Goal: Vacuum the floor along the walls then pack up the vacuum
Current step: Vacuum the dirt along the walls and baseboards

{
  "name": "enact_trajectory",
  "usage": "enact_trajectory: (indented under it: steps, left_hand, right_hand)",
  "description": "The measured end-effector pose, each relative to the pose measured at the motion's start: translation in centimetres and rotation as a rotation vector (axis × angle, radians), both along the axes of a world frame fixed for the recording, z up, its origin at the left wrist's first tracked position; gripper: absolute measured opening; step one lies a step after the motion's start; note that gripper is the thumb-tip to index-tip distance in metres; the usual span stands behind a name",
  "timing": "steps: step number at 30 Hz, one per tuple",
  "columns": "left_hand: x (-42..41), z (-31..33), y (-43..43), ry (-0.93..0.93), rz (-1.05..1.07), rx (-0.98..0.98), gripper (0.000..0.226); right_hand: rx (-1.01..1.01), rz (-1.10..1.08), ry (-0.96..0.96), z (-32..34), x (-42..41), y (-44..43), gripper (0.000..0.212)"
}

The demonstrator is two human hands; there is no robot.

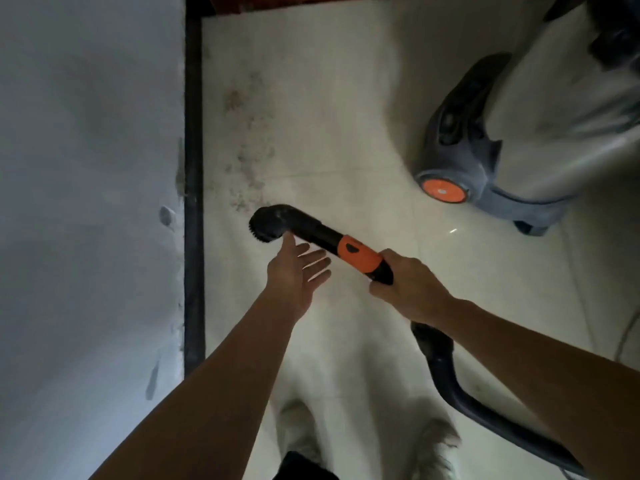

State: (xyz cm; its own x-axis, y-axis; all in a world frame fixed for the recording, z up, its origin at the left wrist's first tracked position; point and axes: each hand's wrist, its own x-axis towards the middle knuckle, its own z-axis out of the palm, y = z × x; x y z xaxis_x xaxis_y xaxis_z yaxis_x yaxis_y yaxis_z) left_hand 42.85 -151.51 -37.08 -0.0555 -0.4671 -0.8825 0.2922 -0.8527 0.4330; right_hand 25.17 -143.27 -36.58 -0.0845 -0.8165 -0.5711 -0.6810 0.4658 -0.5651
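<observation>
head cam: right hand (pixel 408 285) grips 1 vac wand (pixel 356 256); left hand (pixel 294 271) spread wide nr 1 brush head (pixel 270 223).

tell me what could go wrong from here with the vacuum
1. The left hand is open right beside the brush nozzle; if suction is on, fingers could get nipped or the brush knocked loose.
2. The hose loops down close to the shoes, so a step could snag it and tug the wand from the right hand.
3. The dust patch by the black baseboard lies beyond the nozzle and might be missed.
</observation>
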Motion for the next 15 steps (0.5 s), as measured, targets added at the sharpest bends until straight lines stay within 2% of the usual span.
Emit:
enact_trajectory:
  steps: [2, 4, 7, 8, 11, 13, 15]
  left_hand:
    - [2.6, -5.0, 0.8, -0.176, -0.179, -0.022, 0.033]
    - [5.3, -10.2, 1.4, -0.398, -0.373, -0.131, 0.025]
    - [9.7, -17.5, 1.8, -0.825, -0.805, -0.333, 0.035]
    - [11.0, -19.4, 1.7, -0.911, -0.895, -0.365, 0.039]
    - [14.2, -24.1, 0.6, -1.033, -1.067, -0.426, 0.038]
    - [15.7, -26.3, 0.3, -1.137, -1.230, -0.537, 0.031]
    - [16.5, -27.9, 0.7, -1.276, -1.192, -0.695, 0.022]
  right_hand:
    - [-0.065, -0.030, 0.091, -4.9, -0.4, -0.5, 0.027]
    - [-0.129, -0.075, 0.163, -9.5, -1.5, -1.5, 0.029]
    - [-0.161, -0.142, 0.165, -15.1, -3.2, -3.3, 0.025]
    - [-0.161, -0.167, 0.140, -16.7, -3.7, -3.9, 0.023]
    - [-0.193, -0.202, 0.146, -20.5, -5.3, -5.3, 0.021]
    - [-0.221, -0.221, 0.160, -21.9, -5.9, -5.7, 0.019]
    - [-0.264, -0.266, 0.131, -23.1, -6.1, -5.7, 0.017]
